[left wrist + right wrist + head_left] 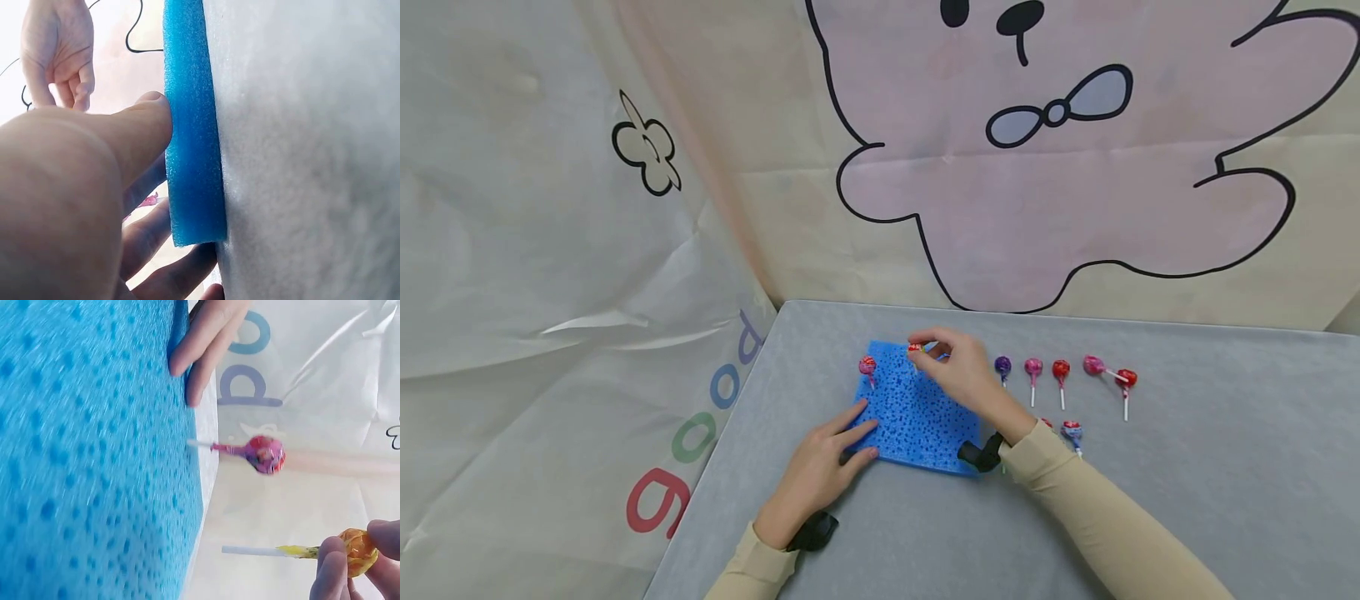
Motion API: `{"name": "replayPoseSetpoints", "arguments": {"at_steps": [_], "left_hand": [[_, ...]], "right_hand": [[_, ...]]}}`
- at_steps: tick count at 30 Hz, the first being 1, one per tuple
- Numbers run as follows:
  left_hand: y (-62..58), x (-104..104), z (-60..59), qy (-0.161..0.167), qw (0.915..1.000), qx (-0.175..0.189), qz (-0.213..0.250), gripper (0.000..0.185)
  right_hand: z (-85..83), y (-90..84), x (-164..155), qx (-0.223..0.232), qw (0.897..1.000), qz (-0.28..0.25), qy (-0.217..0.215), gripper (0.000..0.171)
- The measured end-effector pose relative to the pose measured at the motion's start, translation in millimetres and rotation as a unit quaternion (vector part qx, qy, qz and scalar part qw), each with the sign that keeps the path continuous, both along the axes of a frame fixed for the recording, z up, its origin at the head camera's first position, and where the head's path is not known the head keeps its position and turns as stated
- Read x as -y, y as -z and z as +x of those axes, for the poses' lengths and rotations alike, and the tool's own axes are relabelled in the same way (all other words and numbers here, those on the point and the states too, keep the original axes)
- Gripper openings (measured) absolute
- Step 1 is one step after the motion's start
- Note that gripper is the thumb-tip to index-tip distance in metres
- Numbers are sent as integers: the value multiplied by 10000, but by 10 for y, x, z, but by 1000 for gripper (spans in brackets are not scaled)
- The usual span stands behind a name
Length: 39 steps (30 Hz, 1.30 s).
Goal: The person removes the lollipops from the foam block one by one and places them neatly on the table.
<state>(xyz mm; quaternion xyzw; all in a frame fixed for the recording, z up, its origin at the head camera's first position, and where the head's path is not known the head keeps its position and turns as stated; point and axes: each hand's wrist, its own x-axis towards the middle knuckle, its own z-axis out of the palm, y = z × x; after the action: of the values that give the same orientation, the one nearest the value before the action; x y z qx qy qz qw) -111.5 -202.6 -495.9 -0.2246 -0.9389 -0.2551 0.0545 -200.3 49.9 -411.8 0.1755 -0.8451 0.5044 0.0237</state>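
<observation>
A blue foam pad (917,417) lies on the grey table (1187,467). My left hand (861,437) rests on its near left corner with straight fingers; in the left wrist view the thumb (134,128) touches the pad's edge (194,137). My right hand (921,352) pinches an orange-red lollipop (914,347) by its head above the pad's far edge. In the right wrist view that lollipop (356,550) has its stick pointing at the pad (94,456), just off it. A pink-red lollipop (867,367) stands stuck in the pad's far left corner.
Several loose lollipops lie on the table right of the pad: purple (1002,367), pink (1033,368), red (1061,371) and others further right, and one (1072,431) nearer me. A printed cloth backdrop (1075,183) hangs behind, and the table's left edge (722,450) is close to the pad.
</observation>
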Motion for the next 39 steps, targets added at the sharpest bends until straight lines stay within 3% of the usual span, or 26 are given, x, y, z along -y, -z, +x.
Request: {"name": "replayPoseSetpoints", "arguments": {"at_steps": [17,27,39], "left_hand": [[10,0,12,-50,10000,58,58,47],[9,-14,7,-33,9999,-95,81,47],[4,-12,8,-84,9999,93,40,49]], "right_hand": [[17,22,-704,-95,9971,547,526,29],[32,-41,-1120,-213,9929,817,841,27],[97,-1,-1497,-223,9876,927,1245,29]]}}
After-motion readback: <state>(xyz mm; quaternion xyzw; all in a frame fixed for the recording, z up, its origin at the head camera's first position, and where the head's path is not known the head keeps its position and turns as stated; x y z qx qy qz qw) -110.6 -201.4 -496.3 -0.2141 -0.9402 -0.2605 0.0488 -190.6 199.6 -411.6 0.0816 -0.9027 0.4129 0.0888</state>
